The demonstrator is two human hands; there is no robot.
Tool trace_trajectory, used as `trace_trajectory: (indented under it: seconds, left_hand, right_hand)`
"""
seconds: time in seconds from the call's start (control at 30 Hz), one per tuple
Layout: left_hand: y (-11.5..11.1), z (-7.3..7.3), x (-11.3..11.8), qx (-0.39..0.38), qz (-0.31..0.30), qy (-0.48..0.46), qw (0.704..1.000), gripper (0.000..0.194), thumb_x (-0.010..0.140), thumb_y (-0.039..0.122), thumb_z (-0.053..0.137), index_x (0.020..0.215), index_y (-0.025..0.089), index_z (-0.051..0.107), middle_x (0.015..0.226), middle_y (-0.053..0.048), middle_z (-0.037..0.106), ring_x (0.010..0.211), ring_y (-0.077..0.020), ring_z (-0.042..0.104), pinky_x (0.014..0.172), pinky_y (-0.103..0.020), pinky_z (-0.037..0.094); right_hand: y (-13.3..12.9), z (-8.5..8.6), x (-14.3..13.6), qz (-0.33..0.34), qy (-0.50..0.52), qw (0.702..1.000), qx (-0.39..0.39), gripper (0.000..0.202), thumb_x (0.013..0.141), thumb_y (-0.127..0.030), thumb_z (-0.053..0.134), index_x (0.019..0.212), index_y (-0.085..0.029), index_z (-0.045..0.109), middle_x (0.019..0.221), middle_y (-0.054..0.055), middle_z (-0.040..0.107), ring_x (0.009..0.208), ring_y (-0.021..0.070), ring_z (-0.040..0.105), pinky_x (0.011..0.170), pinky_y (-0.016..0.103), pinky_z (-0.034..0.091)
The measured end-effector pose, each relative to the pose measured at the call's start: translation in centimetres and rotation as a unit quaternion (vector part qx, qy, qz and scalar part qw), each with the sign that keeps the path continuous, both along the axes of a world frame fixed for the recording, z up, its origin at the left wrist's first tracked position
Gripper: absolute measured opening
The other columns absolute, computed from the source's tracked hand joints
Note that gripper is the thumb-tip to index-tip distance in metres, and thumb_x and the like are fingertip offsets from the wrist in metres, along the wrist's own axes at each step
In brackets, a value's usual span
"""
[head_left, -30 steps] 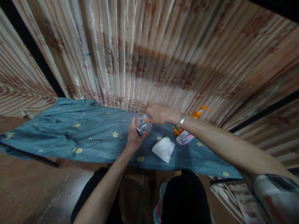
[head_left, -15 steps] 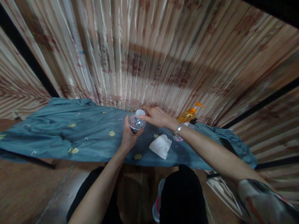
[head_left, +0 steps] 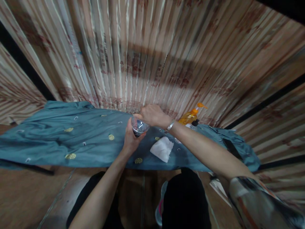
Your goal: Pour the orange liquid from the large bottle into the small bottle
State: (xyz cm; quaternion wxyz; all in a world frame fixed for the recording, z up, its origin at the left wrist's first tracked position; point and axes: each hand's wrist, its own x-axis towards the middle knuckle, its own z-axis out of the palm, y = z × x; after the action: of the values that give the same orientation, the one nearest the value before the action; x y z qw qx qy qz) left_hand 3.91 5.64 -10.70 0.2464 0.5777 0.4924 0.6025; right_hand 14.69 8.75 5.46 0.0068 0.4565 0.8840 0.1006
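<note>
My left hand (head_left: 132, 140) is wrapped around a clear round container (head_left: 140, 126), probably plastic, and holds it tilted just above the cloth. My right hand (head_left: 152, 115) is closed over the container's far upper end, fingers curled, its back turned up. A white round lid showed at those fingers a moment before; the hand now covers it. Near the wrists a folded white tissue (head_left: 162, 149) lies on the blue-green cloth (head_left: 90, 136).
An amber pump bottle (head_left: 188, 117) with an orange top stands at the back right, beside a small black-topped bottle (head_left: 195, 123). A dark flat object (head_left: 231, 149) lies further right. Behind the cloth hangs a striped curtain (head_left: 143, 63); black poles stand at both sides.
My right hand has moved slightly left and turned over, its fingers curling over the white lid and hiding it. My left hand keeps its hold on the container.
</note>
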Motion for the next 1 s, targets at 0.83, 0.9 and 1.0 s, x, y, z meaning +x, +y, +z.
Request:
trace_trajectory:
  seconds: [0.83,0.9,1.0]
  left_hand:
    - [0.5,-1.2,1.2,-0.067,-0.04,-0.112,0.991,0.069,0.068,0.033,0.076,0.127,0.018,0.042,0.116,-0.01,0.06,0.104,-0.0256,0.06,0.093,-0.049,0.048]
    - [0.5,-1.1,1.3,-0.066,-0.045,-0.114,0.99,0.048,0.08,0.032,0.064,0.123,0.017,0.048,0.116,-0.01,0.059,0.102,-0.0239,0.06,0.089,-0.048,0.05]
    - [0.4,-0.9,1.4,-0.071,-0.05,-0.109,0.99,0.04,0.084,0.033,0.059,0.119,0.016,0.051,0.113,-0.01,0.059,0.098,-0.0222,0.061,0.085,-0.045,0.052]
  right_hand:
    - [-4.9,-20.5,11.1,-0.204,0.616,0.755,-0.087,0.04,0.083,-0.049,0.049,0.093,-0.016,0.068,0.076,0.005,0.069,0.074,0.0207,0.064,0.072,0.035,0.052]
    - [-4.7,-18.3,10.5,-0.18,0.668,0.716,-0.094,0.047,0.085,-0.052,0.045,0.104,-0.015,0.066,0.079,0.005,0.07,0.07,0.0184,0.063,0.066,0.03,0.051]
    - [-5.1,-14.0,7.9,-0.089,0.772,0.618,-0.12,0.038,0.084,-0.046,0.054,0.109,-0.019,0.064,0.094,0.004,0.071,0.078,0.018,0.064,0.073,0.029,0.051]
